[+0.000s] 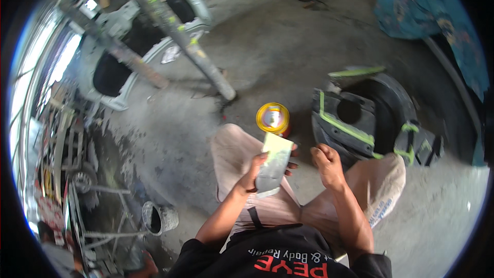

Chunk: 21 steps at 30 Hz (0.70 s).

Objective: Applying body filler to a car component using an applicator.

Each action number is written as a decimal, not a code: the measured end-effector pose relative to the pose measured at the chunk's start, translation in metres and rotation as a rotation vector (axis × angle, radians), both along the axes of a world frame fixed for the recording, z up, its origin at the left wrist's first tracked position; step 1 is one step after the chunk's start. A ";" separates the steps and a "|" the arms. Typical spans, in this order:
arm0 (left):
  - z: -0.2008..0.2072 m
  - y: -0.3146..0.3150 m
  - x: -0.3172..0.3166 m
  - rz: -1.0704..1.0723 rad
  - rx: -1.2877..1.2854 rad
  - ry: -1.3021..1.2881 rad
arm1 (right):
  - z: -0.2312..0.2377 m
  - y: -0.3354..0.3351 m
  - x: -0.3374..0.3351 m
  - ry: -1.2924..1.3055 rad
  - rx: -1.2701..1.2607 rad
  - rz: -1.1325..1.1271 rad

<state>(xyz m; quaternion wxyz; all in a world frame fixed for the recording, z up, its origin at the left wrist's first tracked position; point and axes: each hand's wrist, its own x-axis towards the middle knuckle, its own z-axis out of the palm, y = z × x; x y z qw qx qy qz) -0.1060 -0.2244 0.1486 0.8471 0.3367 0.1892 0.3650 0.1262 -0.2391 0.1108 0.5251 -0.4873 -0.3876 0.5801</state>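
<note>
My left hand (252, 174) holds a flat rectangular grey board (272, 167) tilted above my lap. Its thumb lies on the face and its fingertips show past the right edge. Yellow-green paste covers the board's upper end. To the right of it, my right hand (328, 166) is closed, fingers curled in; whatever they hold, if anything, is hidden. Just beyond the board stands a round can (272, 117) with a yellow rim. Past my right hand lies a black moulded plastic part (342, 118) with yellow-green strips of paste along its edges.
Two paint-spotted poles (190, 46) slant down to the concrete floor at the upper left. Pale vehicle body panels (92, 74) lie behind them. A dirty bucket (160, 219) rests near a metal frame (110, 234) at the lower left. Blue patterned cloth (411, 7) hangs at the upper right.
</note>
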 end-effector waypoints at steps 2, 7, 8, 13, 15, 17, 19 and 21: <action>0.000 0.001 0.003 -0.008 -0.012 0.038 | -0.005 -0.002 0.001 -0.061 -0.001 -0.009; 0.005 0.004 0.013 -0.012 0.069 0.128 | -0.018 -0.003 0.010 0.047 0.082 -0.032; 0.004 0.004 0.011 -0.013 0.085 0.151 | -0.015 -0.003 0.006 0.055 0.094 -0.001; 0.002 0.004 0.009 0.011 0.079 0.205 | -0.014 -0.002 0.001 -0.010 0.071 0.006; 0.001 0.005 0.010 0.021 0.073 0.205 | -0.013 -0.001 -0.001 -0.064 0.062 -0.013; -0.003 0.007 0.009 0.018 0.069 0.196 | -0.015 -0.001 0.001 -0.051 0.030 0.037; -0.008 0.010 0.009 0.024 0.063 0.195 | -0.015 -0.001 0.000 -0.044 -0.001 0.072; -0.015 0.014 0.007 0.015 0.060 0.190 | -0.013 -0.002 -0.005 -0.038 0.024 0.096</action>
